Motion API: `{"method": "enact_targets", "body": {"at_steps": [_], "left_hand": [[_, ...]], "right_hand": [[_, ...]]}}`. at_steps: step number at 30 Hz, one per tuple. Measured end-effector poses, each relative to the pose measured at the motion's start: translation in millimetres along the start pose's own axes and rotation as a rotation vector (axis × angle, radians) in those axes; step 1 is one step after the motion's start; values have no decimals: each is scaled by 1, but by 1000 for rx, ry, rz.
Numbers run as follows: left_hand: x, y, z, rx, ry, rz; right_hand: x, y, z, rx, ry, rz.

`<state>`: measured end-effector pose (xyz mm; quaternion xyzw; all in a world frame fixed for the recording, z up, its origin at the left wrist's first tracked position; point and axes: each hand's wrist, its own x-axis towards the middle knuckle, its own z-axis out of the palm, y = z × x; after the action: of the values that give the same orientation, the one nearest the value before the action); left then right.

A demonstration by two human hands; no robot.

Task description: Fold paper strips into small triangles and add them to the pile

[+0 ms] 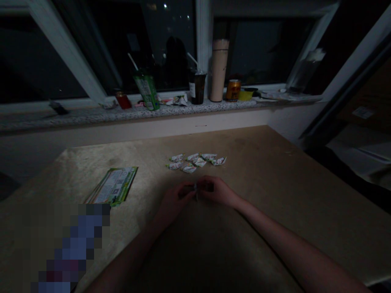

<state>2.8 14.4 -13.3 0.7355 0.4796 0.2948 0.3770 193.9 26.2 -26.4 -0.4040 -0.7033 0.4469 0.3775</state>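
Note:
My left hand (179,198) and my right hand (217,191) meet above the middle of the table. Fingertips of both are pinched on a small pale piece of folded paper (196,188), mostly hidden by the fingers and dim. Just beyond them lie several small folded paper pieces (200,162), white with green and reddish print, in two loose rows. To the left of my left hand is a fanned stack of printed leaflets (117,185) with green edges.
A blurred-out pixelated object (80,240) lies at the lower left of the table (259,171). Along the granite windowsill (100,115) stand a green cup (147,90) with a straw, a dark drink cup (197,87), a tall pink flask (219,71) and a golden can (233,90).

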Motion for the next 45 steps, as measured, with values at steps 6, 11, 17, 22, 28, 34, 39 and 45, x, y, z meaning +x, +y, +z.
{"method": "enact_targets", "body": {"at_steps": [6,11,17,22,28,34,39,45], "left_hand": [[1,0,-2,7,24,-40],[-1,1,-1,32,38,-17],[-3,4,1,71,60,-25],[-2,6,1,106,65,-31],[-2,3,2,115,60,-22],[-2,5,2,115,51,-15],[-2,5,2,122,46,4],[-4,2,3,179,49,21]], "right_hand": [[-2,-3,8,45,57,55],[-2,0,8,74,62,73],[-2,5,8,84,51,65],[-1,4,7,135,35,94],[0,6,8,154,35,112],[-1,3,9,135,38,119],[-1,2,7,147,30,105],[-2,2,9,87,23,46]]}}
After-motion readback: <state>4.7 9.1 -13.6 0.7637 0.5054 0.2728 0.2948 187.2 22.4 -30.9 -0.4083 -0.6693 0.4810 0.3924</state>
